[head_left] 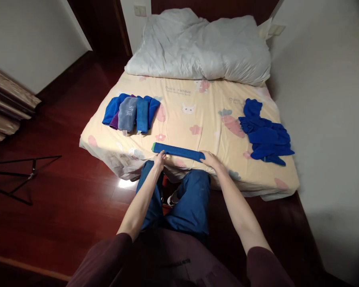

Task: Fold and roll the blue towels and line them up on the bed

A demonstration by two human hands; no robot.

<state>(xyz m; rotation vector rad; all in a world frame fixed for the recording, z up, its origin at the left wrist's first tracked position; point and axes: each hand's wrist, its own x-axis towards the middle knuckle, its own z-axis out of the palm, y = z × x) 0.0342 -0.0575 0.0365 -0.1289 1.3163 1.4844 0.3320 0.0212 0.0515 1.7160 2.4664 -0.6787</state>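
A blue towel (181, 151), folded into a long narrow strip with a green edge at its left end, lies across the near part of the bed. My left hand (159, 158) grips its near edge close to the left end, the fingers pressed together. At the other end, my right hand (208, 158) has its fingers closed on the strip. Folded towels in blue, purple and grey (127, 113) sit in a group farther off to the left. To the right lies a crumpled heap of blue towels (267, 137).
The bed (182, 129) has a cream sheet with rabbit and carrot prints. A pale bunched quilt (197, 48) fills its far end. A black tripod stand (31, 175) is on the dark red floor at left, near curtains (8, 105). A white wall (326, 99) runs along the right.
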